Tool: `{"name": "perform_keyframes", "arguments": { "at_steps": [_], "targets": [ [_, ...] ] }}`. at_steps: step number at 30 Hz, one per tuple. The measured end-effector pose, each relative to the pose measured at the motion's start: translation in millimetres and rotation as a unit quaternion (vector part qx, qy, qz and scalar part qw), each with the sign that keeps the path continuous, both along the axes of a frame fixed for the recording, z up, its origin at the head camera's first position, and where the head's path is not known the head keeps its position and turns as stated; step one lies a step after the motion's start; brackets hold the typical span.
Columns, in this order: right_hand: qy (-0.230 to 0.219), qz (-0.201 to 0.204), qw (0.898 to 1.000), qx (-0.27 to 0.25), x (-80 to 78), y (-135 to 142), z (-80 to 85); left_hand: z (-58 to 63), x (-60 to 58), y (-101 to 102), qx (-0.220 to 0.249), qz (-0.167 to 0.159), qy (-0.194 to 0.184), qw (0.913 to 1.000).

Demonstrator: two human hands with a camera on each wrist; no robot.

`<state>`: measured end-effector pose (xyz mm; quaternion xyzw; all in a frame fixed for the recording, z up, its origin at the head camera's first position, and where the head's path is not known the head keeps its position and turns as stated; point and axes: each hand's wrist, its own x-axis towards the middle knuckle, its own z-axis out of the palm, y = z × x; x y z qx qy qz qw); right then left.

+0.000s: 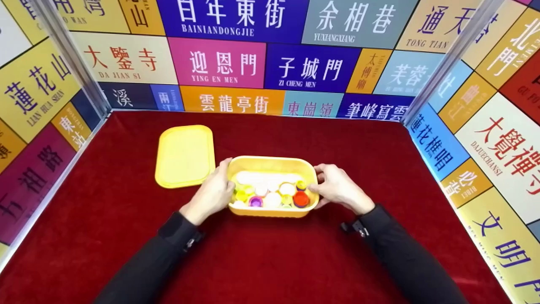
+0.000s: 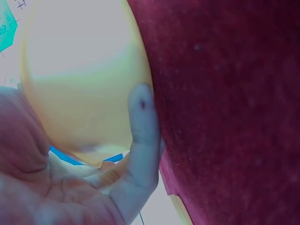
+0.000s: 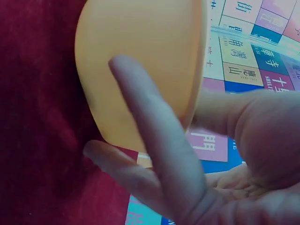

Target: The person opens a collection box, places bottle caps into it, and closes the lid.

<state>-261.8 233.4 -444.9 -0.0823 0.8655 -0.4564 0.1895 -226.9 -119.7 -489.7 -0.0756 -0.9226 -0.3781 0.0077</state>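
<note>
Between both hands is a yellow plastic box (image 1: 270,212) with rounded corners and an uncovered top. Inside it lie several small round tubs, among them a purple one (image 1: 256,202) and a red one (image 1: 301,199), plus pale pieces washed out by glare. My left hand (image 1: 212,191) grips the left end, its thumb over the rim. At the opposite end my right hand (image 1: 341,185) holds on with the thumb over the rim. In the left wrist view, a fingertip (image 2: 142,105) presses the outer wall; the right wrist view has a finger (image 3: 140,96) along the other end wall.
A yellow lid (image 1: 184,156) lies flat on the dark red cloth (image 1: 270,257), left of the box and farther back. Panels printed with coloured signs (image 1: 228,63) stand along the back and both sides, joined by metal corner posts (image 1: 453,52).
</note>
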Motion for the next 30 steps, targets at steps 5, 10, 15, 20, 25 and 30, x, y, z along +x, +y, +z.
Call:
{"name": "perform_keyframes", "arguments": {
  "at_steps": [5, 10, 15, 20, 25, 30],
  "targets": [
    [-0.014, 0.000, 1.000, -0.018, -1.4, 0.5, -1.0, 4.7, 0.9, -0.6, 0.010, 0.000, -0.008, 0.9999],
    [-0.016, 0.000, 1.000, -0.015, -2.3, 1.4, 2.1, 17.1, 3.3, -0.5, 0.031, 0.018, -0.069, 0.9970],
    [-0.021, 0.000, 1.000, -0.017, -5.3, 0.0, 1.0, 36.6, 5.5, -5.0, 0.071, 0.023, -0.150, 0.9859],
    [-0.018, -0.004, 1.000, -0.024, -5.9, 1.1, 2.2, 48.6, 0.5, -7.5, 0.078, -0.009, -0.157, 0.9845],
    [-0.009, -0.002, 1.000, -0.028, -6.6, 1.2, 7.7, 54.8, -2.5, -9.7, 0.061, -0.016, -0.146, 0.9873],
    [0.009, -0.004, 1.000, 0.001, -6.7, 10.7, 16.2, 56.6, -4.1, -1.6, 0.088, -0.019, -0.127, 0.9878]
  ]
}}
